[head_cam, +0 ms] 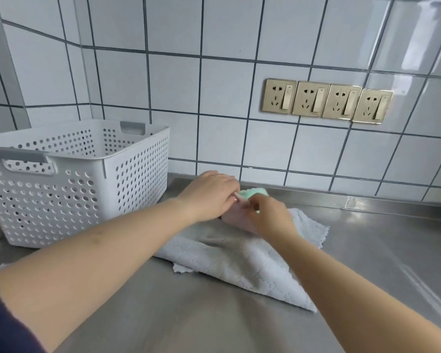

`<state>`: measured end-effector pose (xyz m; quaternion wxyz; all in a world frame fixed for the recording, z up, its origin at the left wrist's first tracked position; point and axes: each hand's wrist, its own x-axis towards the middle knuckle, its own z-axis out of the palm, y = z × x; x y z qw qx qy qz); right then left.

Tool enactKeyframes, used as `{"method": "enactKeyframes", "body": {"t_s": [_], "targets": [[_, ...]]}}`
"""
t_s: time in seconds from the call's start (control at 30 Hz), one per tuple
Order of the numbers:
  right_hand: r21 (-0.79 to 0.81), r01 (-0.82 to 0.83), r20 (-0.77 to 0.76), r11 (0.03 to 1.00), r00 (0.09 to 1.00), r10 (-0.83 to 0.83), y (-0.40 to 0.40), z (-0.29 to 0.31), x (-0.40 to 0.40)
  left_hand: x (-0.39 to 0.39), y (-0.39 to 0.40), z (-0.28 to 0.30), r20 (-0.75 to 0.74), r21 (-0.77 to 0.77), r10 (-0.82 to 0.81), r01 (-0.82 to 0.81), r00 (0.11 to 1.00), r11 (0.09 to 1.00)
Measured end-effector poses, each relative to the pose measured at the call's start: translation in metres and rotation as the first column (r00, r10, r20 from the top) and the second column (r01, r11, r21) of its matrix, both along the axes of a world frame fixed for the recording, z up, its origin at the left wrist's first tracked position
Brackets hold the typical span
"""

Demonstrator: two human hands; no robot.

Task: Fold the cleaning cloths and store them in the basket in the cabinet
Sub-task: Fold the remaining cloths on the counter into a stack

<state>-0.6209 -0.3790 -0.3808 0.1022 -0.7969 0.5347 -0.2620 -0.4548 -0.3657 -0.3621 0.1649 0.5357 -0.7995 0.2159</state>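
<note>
Two hands: both reach to the back of the steel table [367,250]
Left hand [209,194]: grip curled on a pink cloth [236,217]
Right hand [270,215]: fingers pinch the same pink cloth
Green cloth [253,192]: just behind the hands, near the tiled wall [214,85]
Grey cloth [239,256]: spread flat under the pink one
Basket [135,179]: white, perforated, on the table at left

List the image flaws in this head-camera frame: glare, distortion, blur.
Head view: window glare streaks the glossy tile wall at upper right and the steel counter; wide-angle distortion bends the grout lines; slight motion blur softens the left hand and right hand over the pink cloth; the white basket and gold sockets stay fairly sharp.
</note>
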Motion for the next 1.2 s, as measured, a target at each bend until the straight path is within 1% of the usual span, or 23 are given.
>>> {"method": "enactKeyframes", "body": {"t_s": [0.07, 0.17, 0.23, 0.27, 0.3, 0.37, 0.47, 0.53, 0.6, 0.7, 0.87, 1.03, 1.1, 1.2], "targets": [[-0.066, 0.030, -0.006, 0.997, 1.000, -0.031, -0.009, 0.022, -0.010, -0.002, -0.002, 0.015, -0.010, 0.022, 0.007, -0.007, 1.000, 1.000], [-0.182, 0.054, -0.057, 0.982, 0.996, -0.065, -0.020, 0.062, -0.024, -0.010, -0.008, 0.043, -0.042, 0.090, 0.022, -0.018, 0.999, 0.996], [-0.237, 0.048, -0.067, 0.970, 0.996, -0.066, -0.025, 0.085, -0.031, -0.013, -0.013, 0.058, -0.049, 0.053, -0.034, 0.037, 0.998, 0.998], [-0.275, 0.045, -0.080, 0.960, 0.994, -0.070, -0.026, 0.102, -0.037, -0.016, -0.018, 0.069, -0.061, 0.003, -0.067, 0.068, 0.996, 0.998], [-0.287, 0.030, -0.092, 0.957, 0.994, -0.058, -0.027, 0.112, -0.040, -0.018, -0.021, 0.075, -0.100, -0.006, -0.089, 0.089, 0.991, 0.996], [-0.302, -0.009, -0.112, 0.953, 0.993, -0.026, -0.027, 0.132, -0.047, -0.024, -0.025, 0.091, -0.237, 0.008, -0.126, 0.132, 0.963, 0.991], [-0.340, -0.073, -0.174, 0.937, 0.985, 0.013, -0.025, 0.159, -0.056, -0.043, -0.025, 0.115, -0.431, 0.038, -0.171, 0.207, 0.886, 0.978], [-0.375, -0.113, -0.208, 0.920, 0.977, 0.035, -0.025, 0.172, -0.058, -0.052, -0.027, 0.128, -0.514, 0.022, -0.203, 0.249, 0.834, 0.968], [-0.421, -0.135, -0.224, 0.897, 0.974, 0.042, -0.026, 0.182, -0.058, -0.058, -0.031, 0.138, -0.512, -0.029, -0.224, 0.244, 0.829, 0.969], [-0.488, -0.128, -0.237, 0.864, 0.972, 0.010, -0.031, 0.198, -0.063, -0.060, -0.035, 0.153, -0.441, -0.086, -0.190, 0.170, 0.877, 0.982], [-0.532, -0.039, -0.245, 0.846, 0.963, -0.109, -0.032, 0.220, -0.076, -0.046, -0.045, 0.166, -0.405, -0.092, -0.115, 0.085, 0.907, 0.992], [-0.567, 0.034, -0.243, 0.823, 0.948, -0.206, -0.042, 0.226, -0.076, -0.036, -0.052, 0.171, -0.447, -0.135, -0.040, -0.024, 0.893, 0.991], [-0.555, 0.092, -0.223, 0.826, 0.941, -0.255, -0.048, 0.226, -0.074, -0.033, -0.054, 0.171, -0.432, -0.146, 0.014, -0.085, 0.902, 0.986], [-0.466, 0.194, -0.185, 0.863, 0.933, -0.310, -0.051, 0.227, -0.072, -0.025, -0.051, 0.177, -0.328, -0.222, 0.142, -0.222, 0.934, 0.950]]}}
